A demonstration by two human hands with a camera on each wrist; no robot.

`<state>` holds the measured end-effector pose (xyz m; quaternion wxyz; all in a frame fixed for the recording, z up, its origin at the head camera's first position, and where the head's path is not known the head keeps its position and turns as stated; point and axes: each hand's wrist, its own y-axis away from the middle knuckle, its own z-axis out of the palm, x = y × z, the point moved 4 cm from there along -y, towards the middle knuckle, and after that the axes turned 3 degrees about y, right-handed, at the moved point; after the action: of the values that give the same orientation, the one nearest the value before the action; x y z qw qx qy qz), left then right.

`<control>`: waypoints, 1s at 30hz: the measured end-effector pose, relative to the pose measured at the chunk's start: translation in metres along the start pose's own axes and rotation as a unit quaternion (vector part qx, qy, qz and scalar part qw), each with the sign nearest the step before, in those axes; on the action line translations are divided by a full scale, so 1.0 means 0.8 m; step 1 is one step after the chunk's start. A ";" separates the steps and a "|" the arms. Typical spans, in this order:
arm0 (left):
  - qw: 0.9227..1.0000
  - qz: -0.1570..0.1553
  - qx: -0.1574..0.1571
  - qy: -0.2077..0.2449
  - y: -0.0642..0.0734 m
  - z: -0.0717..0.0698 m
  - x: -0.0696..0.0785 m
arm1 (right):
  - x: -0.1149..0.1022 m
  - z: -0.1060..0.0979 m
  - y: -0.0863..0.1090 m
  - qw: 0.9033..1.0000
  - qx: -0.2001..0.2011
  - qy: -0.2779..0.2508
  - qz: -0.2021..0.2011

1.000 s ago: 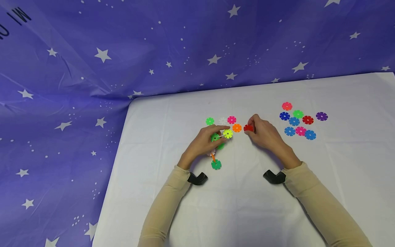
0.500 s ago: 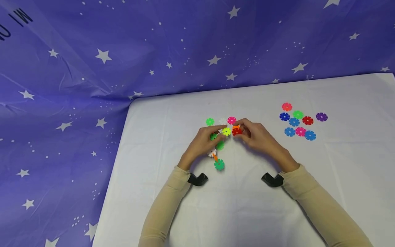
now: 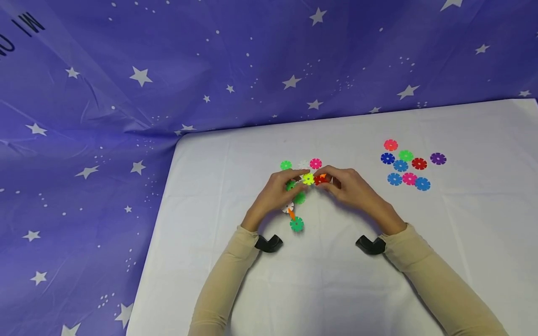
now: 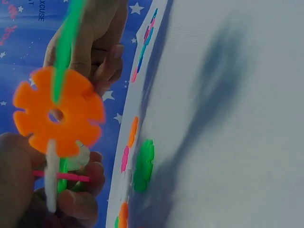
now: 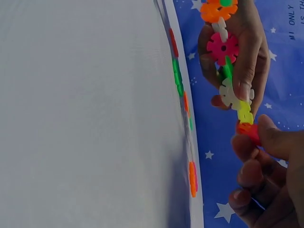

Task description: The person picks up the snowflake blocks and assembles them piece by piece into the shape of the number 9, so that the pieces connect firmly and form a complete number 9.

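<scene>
My left hand (image 3: 280,190) grips a chain of notched plastic snowflake discs by a white disc (image 5: 229,95). Beyond its fingertips a yellow disc (image 3: 308,178) stands out at the chain's end. Thumb and fingers of my right hand (image 3: 352,187) pinch a red disc (image 5: 251,133), its edge right at the yellow one's rim. The rest of the chain trails below my left hand: a pink disc (image 5: 222,48), an orange disc (image 4: 76,114) and a green disc (image 3: 296,224) at the tail. My left palm partly hides the middle links in the head view.
Loose discs lie on the white tablecloth (image 3: 328,280) just beyond my hands, among them a light green one (image 3: 286,165) and a pink one (image 3: 315,163). Farther right is a group of several more, with a purple disc (image 3: 438,158) at its side. A starry blue cloth (image 3: 252,60) rises behind.
My right hand has moved left with the red disc, from beside the loose orange disc to the yellow disc. My left hand stays nearly in place; the chain's tail has swung slightly.
</scene>
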<state>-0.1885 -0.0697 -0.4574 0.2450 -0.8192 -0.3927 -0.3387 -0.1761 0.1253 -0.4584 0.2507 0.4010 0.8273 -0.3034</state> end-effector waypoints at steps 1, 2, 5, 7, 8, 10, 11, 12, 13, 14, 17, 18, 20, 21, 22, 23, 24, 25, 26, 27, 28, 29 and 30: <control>1.000 0.001 0.001 -0.001 0.000 -0.001 0.000 | 0.000 0.000 0.000 1.000 -0.004 -0.007 0.000; 1.000 0.001 0.002 -0.001 0.000 -0.002 0.001 | 0.000 0.001 0.000 1.000 -0.009 -0.012 -0.001; 1.000 -0.002 0.003 -0.003 0.001 -0.004 0.001 | 0.003 0.002 0.001 0.999 -0.020 -0.029 0.001; 1.000 -0.003 0.003 -0.001 0.002 -0.006 0.002 | 0.004 0.002 0.001 0.999 -0.024 -0.034 0.005; 1.000 -0.004 0.003 0.001 0.002 -0.006 0.002 | 0.004 0.003 0.001 0.999 -0.026 -0.035 0.008; 1.000 -0.002 0.001 0.005 0.002 -0.006 0.002 | 0.006 0.004 0.001 0.999 -0.031 -0.037 0.011; 1.000 -0.002 -0.001 0.006 0.002 -0.006 0.003 | 0.006 0.004 0.001 0.999 -0.034 -0.037 0.011; 1.000 -0.001 -0.003 0.008 0.002 -0.006 0.003 | 0.005 0.004 0.001 0.999 -0.036 -0.038 0.011; 1.000 0.000 -0.005 0.007 0.002 -0.005 0.003 | 0.005 0.004 0.001 0.998 -0.038 -0.039 0.008; 1.000 0.000 -0.007 0.008 0.002 -0.005 0.003 | 0.006 0.005 0.001 0.998 -0.039 -0.040 0.005; 1.000 0.003 -0.010 0.006 0.001 -0.004 0.004 | 0.005 0.004 0.001 0.998 -0.039 -0.045 -0.005; 1.000 0.004 -0.009 0.005 0.001 -0.004 0.005 | 0.004 0.004 0.000 0.998 -0.039 -0.046 -0.008; 1.000 0.007 -0.007 0.005 0.002 -0.004 0.005 | 0.004 0.005 0.000 0.998 -0.038 -0.052 -0.012; 1.000 0.008 -0.006 0.006 0.002 -0.004 0.006 | 0.004 0.005 0.000 0.998 -0.038 -0.054 -0.013; 1.000 0.010 -0.005 0.007 0.002 -0.004 0.006 | 0.003 0.005 0.000 0.998 -0.038 -0.055 -0.016; 1.000 0.011 -0.005 0.008 0.002 -0.004 0.007 | 0.003 0.005 0.000 0.998 -0.038 -0.056 -0.017; 1.000 0.013 -0.004 0.009 0.002 -0.004 0.007 | 0.002 0.005 0.001 0.998 -0.037 -0.055 -0.020; 1.000 0.016 -0.002 0.010 0.002 -0.005 0.008 | 0.002 0.005 0.001 0.998 -0.035 -0.055 -0.022; 1.000 0.018 -0.001 0.011 0.002 -0.005 0.008 | 0.001 0.005 0.001 0.998 -0.032 -0.054 -0.027; 1.000 0.020 0.000 0.012 0.001 -0.005 0.009 | 0.000 0.004 0.001 0.998 -0.029 -0.052 -0.030; 1.000 0.022 0.000 0.014 0.001 -0.004 0.009 | -0.001 0.004 0.001 0.998 -0.025 -0.051 -0.035; 1.000 0.022 0.001 0.016 0.001 -0.004 0.009 | -0.002 0.003 0.002 0.998 -0.022 -0.050 -0.038; 1.000 0.022 0.001 0.018 0.001 -0.004 0.009 | -0.002 0.003 0.002 0.998 -0.018 -0.049 -0.041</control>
<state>-0.1857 -0.0685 -0.4497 0.2605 -0.8210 -0.3708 -0.3473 -0.1736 0.1236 -0.4595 0.2859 0.3468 0.8349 -0.3178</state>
